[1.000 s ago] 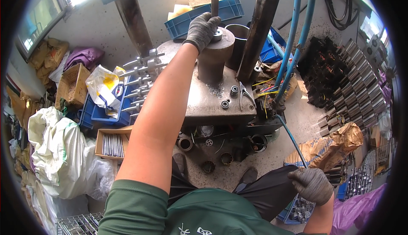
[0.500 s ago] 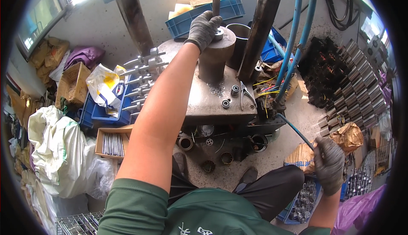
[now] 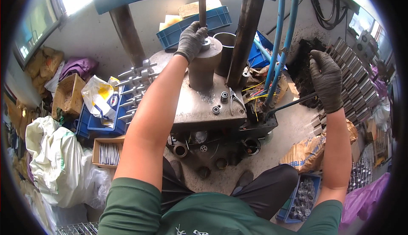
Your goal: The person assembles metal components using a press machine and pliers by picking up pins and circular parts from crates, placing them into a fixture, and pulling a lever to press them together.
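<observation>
In the head view, my left grip (image 3: 190, 42) is closed around the lower end of an upright metal rod (image 3: 202, 5), just beside a small ring (image 3: 206, 45) on top of a round metal block (image 3: 202, 73). My right grip (image 3: 326, 78) is at the end of a dark lever (image 3: 293, 103), fingers bent, but I cannot tell whether it clamps it.

A dark green shirt (image 3: 221, 211) with short sleeves (image 3: 131, 201) and white marks (image 3: 200, 233), black pants (image 3: 272, 184), dark shoes (image 3: 245, 179), and grey gloves (image 3: 191, 44) on both hands (image 3: 327, 82).
</observation>
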Tool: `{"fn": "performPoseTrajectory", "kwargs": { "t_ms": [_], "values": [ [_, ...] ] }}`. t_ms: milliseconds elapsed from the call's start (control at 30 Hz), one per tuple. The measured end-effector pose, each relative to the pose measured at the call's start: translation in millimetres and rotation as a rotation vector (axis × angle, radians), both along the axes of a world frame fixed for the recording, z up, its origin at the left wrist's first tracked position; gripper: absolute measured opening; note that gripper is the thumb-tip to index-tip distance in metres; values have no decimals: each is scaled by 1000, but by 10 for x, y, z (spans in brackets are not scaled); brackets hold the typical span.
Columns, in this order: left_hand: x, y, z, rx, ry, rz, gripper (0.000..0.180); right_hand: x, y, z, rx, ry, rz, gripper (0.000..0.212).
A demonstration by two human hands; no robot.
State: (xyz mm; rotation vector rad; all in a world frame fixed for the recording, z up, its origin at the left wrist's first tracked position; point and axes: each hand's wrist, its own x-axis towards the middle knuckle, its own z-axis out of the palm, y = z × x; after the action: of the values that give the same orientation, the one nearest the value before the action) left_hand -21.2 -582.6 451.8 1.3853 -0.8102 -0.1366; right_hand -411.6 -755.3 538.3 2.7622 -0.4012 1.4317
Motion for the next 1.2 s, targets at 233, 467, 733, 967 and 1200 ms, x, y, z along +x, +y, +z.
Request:
{"fn": "performPoseTrajectory", "kwargs": {
  "t_ms": [233,467,733,967,1200],
  "values": [
    [9,143,-128,-140,13,-172,28,30,56,-12,-121,-1,14,22],
    [-1122,820,-572,-425,124,-468,40,-474,625,-113,-114,92,-7,16],
    [-2001,1506,-1823,46,847,-150,55,-1158,1802,-618,-166,336,389,32],
    [-1837,1346,-2199,204,1200,-123,33,-36,1686,-1106,62,228,591,27],
    [-1724,1360,-2315,270,1225,-162,42,284,1535,-2050,348,481,669,23]
  ]
}}
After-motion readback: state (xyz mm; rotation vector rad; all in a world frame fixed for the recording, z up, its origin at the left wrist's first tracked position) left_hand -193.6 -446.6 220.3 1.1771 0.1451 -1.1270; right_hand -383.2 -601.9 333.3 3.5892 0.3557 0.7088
